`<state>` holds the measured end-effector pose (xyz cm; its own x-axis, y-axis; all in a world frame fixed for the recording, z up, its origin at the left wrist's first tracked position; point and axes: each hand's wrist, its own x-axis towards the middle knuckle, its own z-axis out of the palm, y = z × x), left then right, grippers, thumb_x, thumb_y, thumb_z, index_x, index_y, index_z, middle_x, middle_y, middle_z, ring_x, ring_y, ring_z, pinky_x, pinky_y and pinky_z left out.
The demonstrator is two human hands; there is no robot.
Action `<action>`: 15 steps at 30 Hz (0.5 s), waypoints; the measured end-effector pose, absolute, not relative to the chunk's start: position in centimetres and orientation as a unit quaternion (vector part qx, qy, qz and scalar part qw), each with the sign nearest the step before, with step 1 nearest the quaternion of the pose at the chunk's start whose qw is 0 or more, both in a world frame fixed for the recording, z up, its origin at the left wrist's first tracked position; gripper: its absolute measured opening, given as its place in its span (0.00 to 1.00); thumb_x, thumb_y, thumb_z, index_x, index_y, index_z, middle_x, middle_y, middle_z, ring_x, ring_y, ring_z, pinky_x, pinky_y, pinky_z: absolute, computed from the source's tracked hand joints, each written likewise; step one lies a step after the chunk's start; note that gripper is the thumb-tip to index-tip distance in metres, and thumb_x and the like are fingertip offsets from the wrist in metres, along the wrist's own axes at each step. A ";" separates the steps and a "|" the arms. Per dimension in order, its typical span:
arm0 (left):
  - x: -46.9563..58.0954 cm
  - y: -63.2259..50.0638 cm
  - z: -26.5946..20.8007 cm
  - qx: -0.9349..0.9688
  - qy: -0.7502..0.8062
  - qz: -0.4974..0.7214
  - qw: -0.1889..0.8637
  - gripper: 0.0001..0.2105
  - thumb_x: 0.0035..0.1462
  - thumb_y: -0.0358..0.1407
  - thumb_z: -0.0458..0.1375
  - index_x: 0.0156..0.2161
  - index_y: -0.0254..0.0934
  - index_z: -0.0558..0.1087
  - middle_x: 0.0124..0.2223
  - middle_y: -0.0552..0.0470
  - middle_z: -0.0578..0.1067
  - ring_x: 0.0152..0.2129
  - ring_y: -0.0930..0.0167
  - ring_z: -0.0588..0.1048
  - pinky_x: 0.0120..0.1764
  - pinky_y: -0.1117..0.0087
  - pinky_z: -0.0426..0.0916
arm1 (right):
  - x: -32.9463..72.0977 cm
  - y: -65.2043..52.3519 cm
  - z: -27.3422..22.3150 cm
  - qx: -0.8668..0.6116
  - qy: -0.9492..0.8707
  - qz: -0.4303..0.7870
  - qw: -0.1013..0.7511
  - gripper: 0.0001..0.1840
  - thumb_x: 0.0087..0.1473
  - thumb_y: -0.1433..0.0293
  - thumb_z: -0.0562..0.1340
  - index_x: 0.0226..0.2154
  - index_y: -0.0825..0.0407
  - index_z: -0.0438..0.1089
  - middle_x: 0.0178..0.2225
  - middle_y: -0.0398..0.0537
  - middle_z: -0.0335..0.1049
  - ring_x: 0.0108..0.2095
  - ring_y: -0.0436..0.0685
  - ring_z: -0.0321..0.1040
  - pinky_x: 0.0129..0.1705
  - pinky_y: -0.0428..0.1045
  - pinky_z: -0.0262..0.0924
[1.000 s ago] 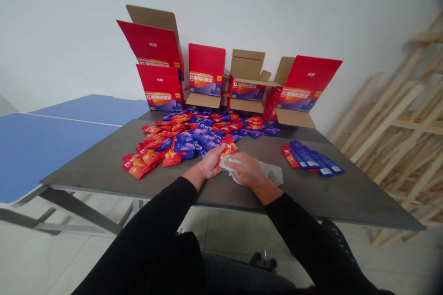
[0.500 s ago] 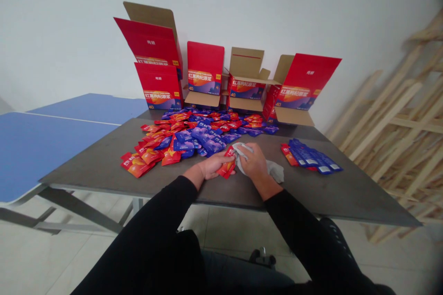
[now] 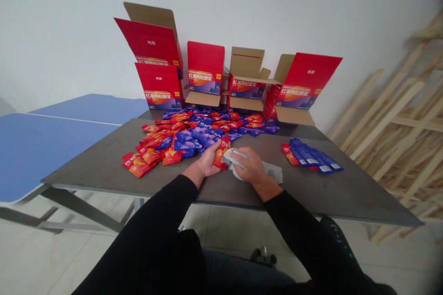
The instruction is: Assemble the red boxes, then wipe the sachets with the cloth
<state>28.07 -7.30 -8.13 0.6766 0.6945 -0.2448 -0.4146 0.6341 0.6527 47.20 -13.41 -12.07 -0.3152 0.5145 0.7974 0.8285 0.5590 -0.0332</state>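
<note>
Near the table's front edge, my left hand [image 3: 208,162] is closed on a red sachet [image 3: 222,149], held upright with its printed face showing. My right hand [image 3: 252,166] grips a pale grey cloth [image 3: 234,158], bunched under the fingers and touching the sachet's lower right side. The rest of the cloth trails out onto the table at the right of the wrist. Just beyond my hands lies a heap of red and blue sachets [image 3: 187,139]. Off to the right, a small fanned group of blue sachets [image 3: 313,156] overlaps some red ones.
Open red cartons stand along the back of the grey table [image 3: 346,193], among them a left carton [image 3: 161,87], a middle carton [image 3: 204,76] and a right carton [image 3: 294,92]. A blue table [image 3: 62,143] adjoins at left. Wooden slats [image 3: 398,124] lean at right.
The red sachet has moved slightly up and left in my left hand and turned more upright. The cloth in my right hand has shifted from its top to its lower side.
</note>
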 end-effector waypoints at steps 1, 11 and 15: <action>28.1 -7.3 -8.1 0.285 0.251 0.305 0.873 0.27 0.74 0.53 0.49 0.54 0.30 0.78 0.39 0.41 0.84 0.31 0.63 0.83 0.34 0.66 0.77 | 46.8 -13.7 -11.9 -0.389 -0.814 -0.197 0.384 0.19 0.60 0.72 0.65 0.52 0.44 0.80 0.49 0.53 0.75 0.48 0.61 0.72 0.51 0.56 0.72; 28.8 -8.1 -8.5 0.348 0.280 0.282 0.849 0.27 0.70 0.58 0.55 0.40 0.32 0.79 0.27 0.48 0.79 0.22 0.69 0.78 0.29 0.72 0.72 | 45.3 -13.9 -11.4 -0.393 -0.835 -0.187 0.338 0.21 0.60 0.74 0.63 0.52 0.43 0.81 0.50 0.53 0.77 0.50 0.62 0.70 0.55 0.57 0.70; 29.1 -8.2 -9.0 0.370 0.258 0.299 0.841 0.19 0.69 0.52 0.61 0.41 0.34 0.79 0.26 0.53 0.76 0.18 0.74 0.73 0.23 0.75 0.67 | 45.5 -13.6 -11.6 -0.515 -0.769 -0.138 0.353 0.22 0.60 0.73 0.62 0.54 0.43 0.81 0.51 0.54 0.76 0.52 0.63 0.71 0.57 0.59 0.70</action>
